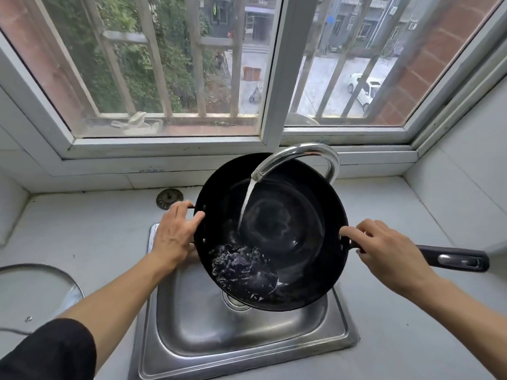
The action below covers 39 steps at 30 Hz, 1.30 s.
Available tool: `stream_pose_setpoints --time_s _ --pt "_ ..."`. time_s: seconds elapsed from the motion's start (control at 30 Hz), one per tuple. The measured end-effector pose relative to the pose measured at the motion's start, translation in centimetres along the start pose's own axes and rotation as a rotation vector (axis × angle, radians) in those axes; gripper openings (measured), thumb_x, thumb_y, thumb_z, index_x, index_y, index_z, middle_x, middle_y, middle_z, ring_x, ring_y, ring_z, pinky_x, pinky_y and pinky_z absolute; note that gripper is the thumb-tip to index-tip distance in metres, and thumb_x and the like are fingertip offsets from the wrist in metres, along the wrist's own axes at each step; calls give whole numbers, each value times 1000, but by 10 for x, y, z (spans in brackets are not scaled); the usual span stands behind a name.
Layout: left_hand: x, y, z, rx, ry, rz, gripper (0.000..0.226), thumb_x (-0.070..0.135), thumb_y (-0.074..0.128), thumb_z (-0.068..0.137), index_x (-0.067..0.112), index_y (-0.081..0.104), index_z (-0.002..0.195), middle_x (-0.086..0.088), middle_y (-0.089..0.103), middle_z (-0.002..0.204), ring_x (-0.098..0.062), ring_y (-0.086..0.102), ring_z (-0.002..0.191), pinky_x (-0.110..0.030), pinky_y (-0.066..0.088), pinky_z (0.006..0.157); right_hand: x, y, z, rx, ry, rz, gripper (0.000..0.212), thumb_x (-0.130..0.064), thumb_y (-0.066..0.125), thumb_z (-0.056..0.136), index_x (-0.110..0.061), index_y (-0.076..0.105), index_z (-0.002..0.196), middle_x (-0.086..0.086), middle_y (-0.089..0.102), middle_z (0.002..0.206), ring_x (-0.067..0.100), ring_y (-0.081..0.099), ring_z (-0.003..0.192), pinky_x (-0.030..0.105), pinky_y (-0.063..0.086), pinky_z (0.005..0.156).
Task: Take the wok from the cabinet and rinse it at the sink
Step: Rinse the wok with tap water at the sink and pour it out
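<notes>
A black wok (pixel 296 231) is held tilted over the steel sink (pixel 208 333), its lower edge toward me. The curved chrome tap (pixel 301 154) pours a stream of water into it, and water pools and froths at the wok's lower left. My left hand (pixel 175 231) grips the small side handle on the wok's left rim. My right hand (pixel 384 250) holds the long black handle (pixel 455 260) where it joins the rim on the right.
A grey counter (pixel 82 237) surrounds the sink. A round sink strainer (pixel 169 199) lies on the counter behind my left hand. A glass lid (pixel 38 292) rests at the left edge. A barred window (pixel 192 78) rises just behind the tap.
</notes>
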<state>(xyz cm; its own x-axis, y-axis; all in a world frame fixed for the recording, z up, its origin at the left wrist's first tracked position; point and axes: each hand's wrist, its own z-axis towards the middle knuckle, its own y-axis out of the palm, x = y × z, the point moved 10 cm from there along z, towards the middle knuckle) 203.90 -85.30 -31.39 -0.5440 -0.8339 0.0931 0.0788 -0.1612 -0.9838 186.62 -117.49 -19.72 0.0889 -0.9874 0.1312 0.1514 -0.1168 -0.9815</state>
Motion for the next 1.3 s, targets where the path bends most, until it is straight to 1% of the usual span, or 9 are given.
stream_pose_setpoints --time_s 0.13,0.2,0.3,0.43,0.63,0.77,1.0,1.13,1.3 --pt "-13 -13 -2 39 -39 70 72 -4 81 46 12 59 113 -23 52 120 -41 49 109 -46 50 78 0 14 7 9 5 79 56 -1 77 67 -27 60 114 -2 55 90 21 53 77 26 34 55" --pt "-18 -17 -3 48 -37 108 74 -7 80 44 13 58 112 -22 51 120 -40 49 108 -45 50 78 -3 19 9 19 2 103 56 -1 78 67 -26 61 115 -2 55 91 21 54 78 25 34 56" --pt "-26 -19 -6 26 -32 148 79 -1 86 40 14 58 113 -21 49 121 -38 48 108 -45 50 78 -7 25 13 42 -5 135 58 1 80 65 -25 61 114 0 56 91 22 55 78 26 38 54" --pt "-34 -26 -8 22 -36 168 84 8 91 37 14 56 113 -23 49 122 -42 48 111 -48 49 84 -10 34 14 68 -3 162 57 1 80 66 -24 61 114 0 55 91 22 55 80 31 46 55" --pt "-45 -50 -10 101 -36 202 83 1 88 36 13 57 112 -24 50 122 -42 44 112 -51 45 91 -19 44 21 127 -2 211 58 3 82 65 -20 61 114 2 56 92 24 55 80 34 48 58" --pt "-49 -65 -8 126 -22 217 81 8 94 38 12 60 112 -24 50 122 -41 42 114 -52 43 93 -19 58 28 128 21 276 57 3 79 68 -22 57 114 2 55 93 26 54 84 39 50 62" --pt "-61 -85 -21 128 -50 252 81 0 89 44 12 56 117 -25 46 127 -44 41 118 -54 41 99 -37 63 32 166 8 345 57 3 78 69 -22 55 115 4 55 95 27 54 82 39 50 62" --pt "-68 -100 -33 140 -65 273 82 -3 90 41 11 58 116 -24 46 126 -44 40 117 -55 41 97 -46 63 41 179 -10 382 62 5 79 67 -24 53 115 4 56 96 27 56 85 39 52 64" --pt "-77 -112 -55 128 -113 306 82 -2 91 41 10 58 115 -24 44 128 -45 40 117 -57 43 92 -59 63 54 195 -59 387 61 5 80 65 -20 57 115 6 60 96 28 57 85 38 52 66"
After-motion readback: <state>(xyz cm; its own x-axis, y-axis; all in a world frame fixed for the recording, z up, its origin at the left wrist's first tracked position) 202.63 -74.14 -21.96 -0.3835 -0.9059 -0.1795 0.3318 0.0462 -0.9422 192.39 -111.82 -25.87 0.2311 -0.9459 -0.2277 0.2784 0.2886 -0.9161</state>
